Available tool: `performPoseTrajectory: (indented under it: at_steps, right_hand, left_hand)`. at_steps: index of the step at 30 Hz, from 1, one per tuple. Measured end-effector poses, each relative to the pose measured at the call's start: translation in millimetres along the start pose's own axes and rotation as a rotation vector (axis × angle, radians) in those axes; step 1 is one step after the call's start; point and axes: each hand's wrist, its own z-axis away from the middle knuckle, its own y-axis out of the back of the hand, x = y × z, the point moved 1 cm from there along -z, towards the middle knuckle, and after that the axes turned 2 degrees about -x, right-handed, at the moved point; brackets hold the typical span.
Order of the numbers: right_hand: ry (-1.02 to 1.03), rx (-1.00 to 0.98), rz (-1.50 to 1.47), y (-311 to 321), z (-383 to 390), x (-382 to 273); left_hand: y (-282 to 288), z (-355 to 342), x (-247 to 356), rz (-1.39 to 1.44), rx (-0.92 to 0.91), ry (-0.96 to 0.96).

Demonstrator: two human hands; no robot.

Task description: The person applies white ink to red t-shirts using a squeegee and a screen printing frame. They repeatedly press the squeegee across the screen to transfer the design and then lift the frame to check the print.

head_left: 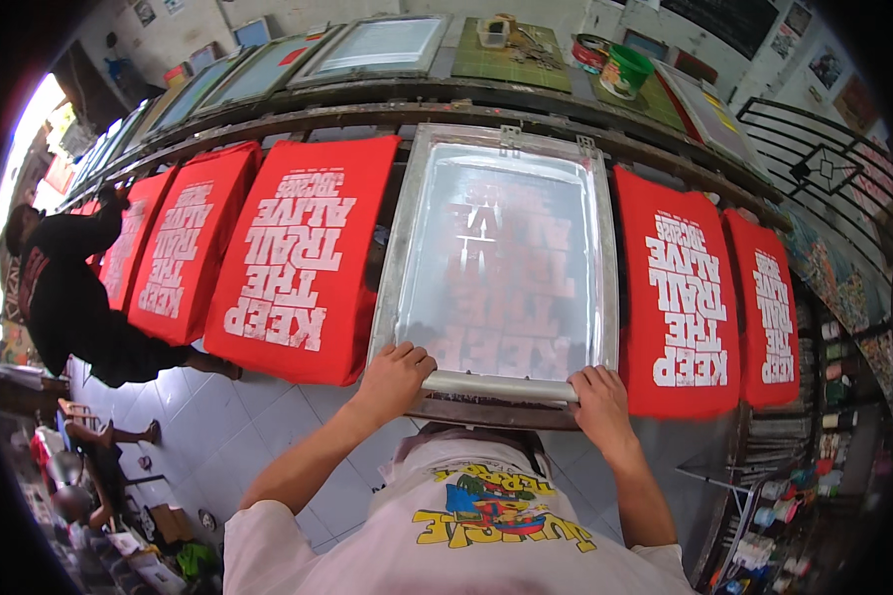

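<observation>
A silk-screen printing frame (610,288) lies in front of me over one of the shirt boards. White ink smears its mesh (437,248), and red fabric with white lettering shows faintly through. My left hand (397,375) curls its fingers over the frame's near left corner. At the near right corner, my right hand (601,393) grips the rim in the same way. Metal hinge clamps (509,139) sit at the frame's far edge. Red shirts with white block lettering are stretched on boards to either side, the closest being a left shirt (293,248) and a right shirt (677,297).
Behind the boards, a long rack holds other screens (372,48), a green mat (511,59) and a green bucket (625,71). A person in dark clothes (74,288) bends over the shirts at far left. Shelves of containers (779,506) stand at lower right.
</observation>
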Motion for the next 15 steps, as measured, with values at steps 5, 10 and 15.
performPoseTrajectory:
  at_steps: [5,10,15]
  right_hand:
    - [-0.021,0.089,-0.043,-9,7,-1]
    - [-0.079,0.164,-0.020,-23,15,-6]
    - [-0.047,0.243,-0.053,-2,-15,7]
  left_hand:
    - [1,1,-3,0.035,0.030,-0.063]
    - [-2,6,-3,0.049,0.015,-0.037]
    - [28,-23,-12,0.075,0.033,-0.021]
